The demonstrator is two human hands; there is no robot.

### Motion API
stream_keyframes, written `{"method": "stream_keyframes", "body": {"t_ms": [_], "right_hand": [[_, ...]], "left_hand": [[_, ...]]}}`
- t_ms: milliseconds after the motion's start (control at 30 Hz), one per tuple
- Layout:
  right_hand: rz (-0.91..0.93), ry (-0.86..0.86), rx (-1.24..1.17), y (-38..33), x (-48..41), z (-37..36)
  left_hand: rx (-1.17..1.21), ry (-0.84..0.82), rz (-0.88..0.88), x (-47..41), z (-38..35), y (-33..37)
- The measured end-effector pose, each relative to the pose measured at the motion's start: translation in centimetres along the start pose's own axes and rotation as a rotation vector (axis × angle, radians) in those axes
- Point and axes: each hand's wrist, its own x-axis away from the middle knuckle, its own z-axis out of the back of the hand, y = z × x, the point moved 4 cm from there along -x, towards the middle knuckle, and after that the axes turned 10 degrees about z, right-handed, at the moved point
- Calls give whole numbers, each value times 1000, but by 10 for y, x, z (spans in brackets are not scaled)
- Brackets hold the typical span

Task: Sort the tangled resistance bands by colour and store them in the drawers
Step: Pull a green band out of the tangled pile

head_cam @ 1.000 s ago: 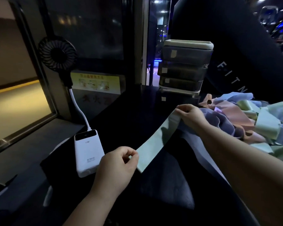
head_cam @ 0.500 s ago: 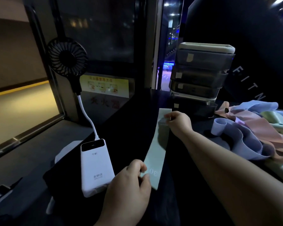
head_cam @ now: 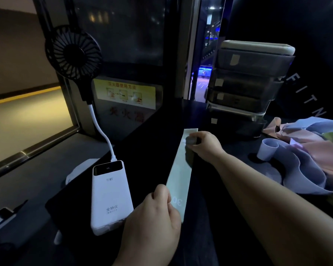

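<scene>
Stretching between both hands, a pale green resistance band (head_cam: 179, 173) runs straight from near to far over the dark tabletop (head_cam: 210, 237). The left hand (head_cam: 156, 217) pinches the near end between thumb and curled fingers, just beside a printed "30". The right hand (head_cam: 204, 144) grips the far end, its fingers curled over the strip a little short of the tip. In this dim light it is hard to say whether the band lies on the tabletop or sits just above it.

Behind the right hand stands a stacked drawer unit (head_cam: 246, 89), its dark drawers pushed in, each with a small pale label at the front left. To the right, beyond the right forearm, the rest of the bands (head_cam: 306, 150) lie in a loose heap of lavender, pink, blue and green, apart from the green strip.

Left of the band a white power bank (head_cam: 110, 196) lies on the tabletop, close to the left hand. A white cable (head_cam: 102, 131) rises from it to a small black fan (head_cam: 73, 52). A yellow sticker (head_cam: 125, 94) sits on the panel behind.
</scene>
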Motion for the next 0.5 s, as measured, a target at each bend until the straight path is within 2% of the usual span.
{"method": "stream_keyframes", "body": {"t_ms": [200, 233, 333, 500], "right_hand": [[37, -17, 138, 0, 2, -1], [29, -33, 154, 1, 2, -2], [-6, -64, 210, 4, 2, -3], [-1, -105, 243, 5, 4, -5]], "left_hand": [[12, 71, -44, 0, -6, -2], [29, 42, -44, 0, -9, -3], [24, 97, -87, -2, -11, -6], [32, 64, -22, 0, -15, -7]]}}
